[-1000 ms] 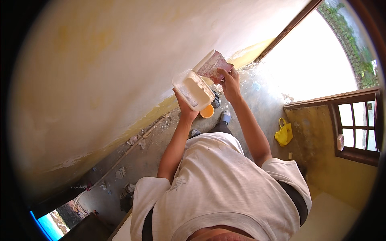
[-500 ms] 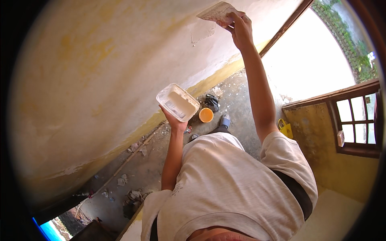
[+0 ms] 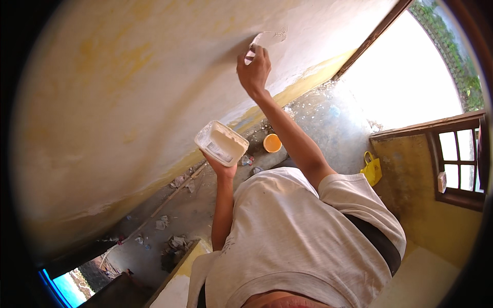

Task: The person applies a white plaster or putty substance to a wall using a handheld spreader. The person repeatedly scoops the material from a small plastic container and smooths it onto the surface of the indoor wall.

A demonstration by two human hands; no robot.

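My right hand (image 3: 254, 74) is closed on a flat putty spreader (image 3: 250, 54), seen nearly edge-on against the whitish, yellow-stained wall (image 3: 149, 82). Just beyond its edge a thin patch of wet putty (image 3: 272, 37) marks the surface. Lower down, my left hand (image 3: 221, 165) grips a white rectangular plastic tub (image 3: 228, 142) from beneath, its open top tilted toward me. Pale putty coats the inside of the tub.
An orange bucket (image 3: 272, 143) stands on the concrete floor below. A long wooden pole (image 3: 169, 201) lies along the wall's foot, near scraps of debris (image 3: 177, 244). To the right are a yellow bag (image 3: 372, 169), a barred window (image 3: 457, 156) and a bright opening.
My right hand has come down and left, bringing the spreader against the wall, where the putty patch now looks larger. The tub in my left hand has shifted slightly down and left.
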